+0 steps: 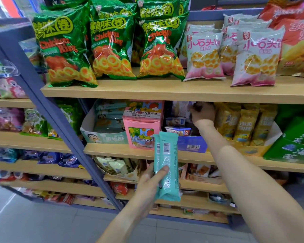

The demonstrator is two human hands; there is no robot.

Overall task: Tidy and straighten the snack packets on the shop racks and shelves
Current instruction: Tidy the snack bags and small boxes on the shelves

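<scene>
Two slim teal foil snack packets [167,165] stand upright in my left hand [148,183], thumb pinching them just in front of the pink cardboard candy box [142,123]. My right hand [203,114] reaches into the second wooden shelf [112,149], fingers curled on a pale packet [180,107] above the blue display carton [191,143]. Green foil chicken-ring bags [111,48] and pink-and-white biscuit bags [256,57] stand on the top shelf [147,92].

The left hand [148,183] is gripping two teal snack packets [167,165] upright at six o'clock. The right hand [203,114], at three o'clock from them, is reaching into the blue display box [191,144], fingers curled on a packet there.
</scene>
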